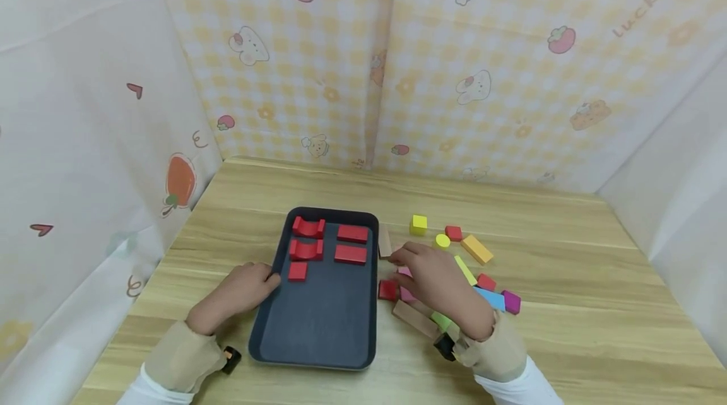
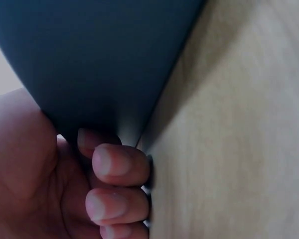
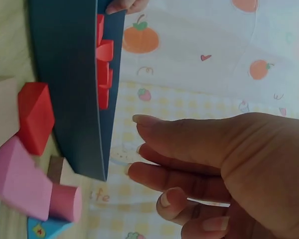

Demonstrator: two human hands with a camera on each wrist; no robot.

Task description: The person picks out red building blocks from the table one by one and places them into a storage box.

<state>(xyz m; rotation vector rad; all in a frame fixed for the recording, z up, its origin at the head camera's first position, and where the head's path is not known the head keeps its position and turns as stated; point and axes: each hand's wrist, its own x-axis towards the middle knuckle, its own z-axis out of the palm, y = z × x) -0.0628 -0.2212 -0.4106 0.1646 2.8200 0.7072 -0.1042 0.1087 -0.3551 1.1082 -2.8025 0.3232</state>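
Fingers, left point(image 2: 120, 164): curled against the outer wall of a dark tray point(image 1: 318, 323) as a person's left hand point(image 1: 241, 291) grips its left rim, thumb over the edge.
Fingers, right point(image 3: 169, 178): loosely bent, a modest gap from the thumb, nothing held; the right hand point(image 1: 434, 282) reaches over scattered blocks point(image 1: 466, 270).
Tray: flat on a wood-grain worktop point(image 1: 602, 304), with five red pieces point(image 1: 308, 229) gathered toward its far end.
Tray, left column: two red blocks with scooped tops point(image 1: 307, 252), one behind the other, and a small red block point(image 1: 298, 271) just nearer the person.
Tray, right column: two red rectangular blocks point(image 1: 350, 254), one behind the other, slightly apart.
Outside the tray: a dark red block point(image 1: 388, 290) by its right wall; farther right, a yellow cube point(image 1: 419, 224), an orange block point(image 1: 477, 250) and a purple block point(image 1: 512, 301).
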